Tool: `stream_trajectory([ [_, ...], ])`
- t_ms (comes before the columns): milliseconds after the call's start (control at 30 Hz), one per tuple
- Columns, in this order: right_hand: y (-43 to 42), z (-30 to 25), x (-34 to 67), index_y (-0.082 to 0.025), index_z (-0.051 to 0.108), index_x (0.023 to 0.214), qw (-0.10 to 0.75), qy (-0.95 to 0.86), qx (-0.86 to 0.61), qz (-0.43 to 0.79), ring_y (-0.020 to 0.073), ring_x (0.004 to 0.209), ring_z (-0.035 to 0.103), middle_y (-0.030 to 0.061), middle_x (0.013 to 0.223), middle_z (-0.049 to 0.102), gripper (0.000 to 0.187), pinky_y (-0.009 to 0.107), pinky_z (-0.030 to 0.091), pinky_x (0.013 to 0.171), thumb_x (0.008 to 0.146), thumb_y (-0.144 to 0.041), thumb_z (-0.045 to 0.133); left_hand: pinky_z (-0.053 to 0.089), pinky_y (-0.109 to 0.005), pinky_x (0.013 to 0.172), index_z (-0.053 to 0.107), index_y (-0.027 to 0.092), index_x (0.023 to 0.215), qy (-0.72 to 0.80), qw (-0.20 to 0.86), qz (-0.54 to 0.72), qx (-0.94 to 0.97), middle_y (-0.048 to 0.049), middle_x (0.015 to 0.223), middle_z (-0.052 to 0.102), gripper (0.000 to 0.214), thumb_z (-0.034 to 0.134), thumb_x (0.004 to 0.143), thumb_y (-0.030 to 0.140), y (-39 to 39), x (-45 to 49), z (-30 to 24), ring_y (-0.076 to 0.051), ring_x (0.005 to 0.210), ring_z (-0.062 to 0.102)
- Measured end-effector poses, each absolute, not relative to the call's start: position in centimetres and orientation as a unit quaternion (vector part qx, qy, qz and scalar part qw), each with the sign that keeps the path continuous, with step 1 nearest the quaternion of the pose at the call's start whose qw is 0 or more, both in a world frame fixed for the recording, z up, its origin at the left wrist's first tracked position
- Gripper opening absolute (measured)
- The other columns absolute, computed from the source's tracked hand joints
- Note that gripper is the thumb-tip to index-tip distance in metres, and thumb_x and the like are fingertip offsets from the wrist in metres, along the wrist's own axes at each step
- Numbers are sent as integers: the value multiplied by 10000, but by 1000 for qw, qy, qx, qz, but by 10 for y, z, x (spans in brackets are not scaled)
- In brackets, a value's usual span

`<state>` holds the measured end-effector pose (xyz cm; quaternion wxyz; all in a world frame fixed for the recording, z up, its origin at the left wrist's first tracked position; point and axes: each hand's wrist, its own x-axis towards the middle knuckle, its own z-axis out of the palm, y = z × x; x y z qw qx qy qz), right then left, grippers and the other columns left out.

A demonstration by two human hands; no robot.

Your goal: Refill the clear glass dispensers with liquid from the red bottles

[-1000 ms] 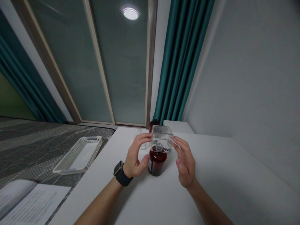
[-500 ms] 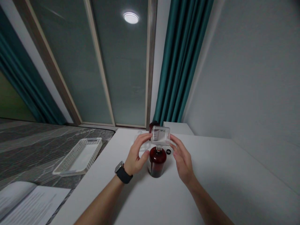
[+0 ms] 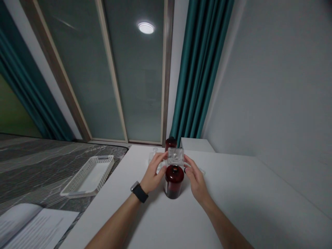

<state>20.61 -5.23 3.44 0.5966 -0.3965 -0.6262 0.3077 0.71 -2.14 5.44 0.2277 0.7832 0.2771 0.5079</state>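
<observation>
A clear square bottle [image 3: 175, 156] is held tipped over the mouth of a dark red-brown bottle [image 3: 173, 182] that stands on the white table [image 3: 233, 193]. My left hand [image 3: 154, 173], with a black watch on the wrist, grips the clear bottle's left side with its fingertips. My right hand [image 3: 195, 180] has its fingers against the clear bottle's right side. A small black cap [image 3: 185, 170] lies on the table just behind my right hand's fingers.
A second dark bottle [image 3: 170, 142] stands at the table's far edge by the teal curtain [image 3: 199, 69]. A white perforated tray [image 3: 89, 175] lies on the grey surface to the left. Printed paper [image 3: 33, 228] sits at the lower left. A wall runs along the right.
The clear bottle has turned and come lower and further away over the dark bottle's mouth; both hands moved with it and the right hand closed in on it.
</observation>
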Motion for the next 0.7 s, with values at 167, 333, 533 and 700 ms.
stream_trajectory([
  [167, -49, 25, 207, -239, 489, 1410, 575, -645, -399, 308, 259, 1321, 493, 99, 1441, 511, 498, 409, 448, 1075, 978, -483, 436, 456, -457, 977, 483, 236, 1406, 313, 237, 496, 774, -93, 1137, 567, 437, 452, 970, 244, -13, 8, 41, -245, 1061, 553],
  [333, -49, 21, 208, -240, 484, 1409, 550, -665, -398, 311, 248, 1288, 507, 102, 1369, 528, 494, 400, 441, 1079, 975, -473, 445, 515, -452, 934, 554, 212, 1304, 345, 263, 496, 752, -77, 1061, 581, 372, 514, 934, 221, -5, 9, 30, -228, 992, 594],
  [533, -48, 20, 209, -251, 465, 1423, 538, -672, -391, 325, 242, 1319, 475, 98, 1392, 502, 488, 402, 416, 1103, 986, -462, 417, 596, -360, 809, 563, 207, 1212, 343, 308, 508, 728, -103, 1232, 531, 342, 608, 874, 230, -3, 7, 31, -163, 884, 625],
  [700, -46, 17, 208, -244, 480, 1416, 538, -659, -398, 343, 249, 1335, 465, 99, 1406, 503, 498, 401, 426, 1095, 971, -463, 443, 582, -344, 785, 532, 202, 1219, 358, 319, 483, 732, -116, 1307, 569, 392, 639, 842, 223, -2, 6, 34, -136, 789, 624],
])
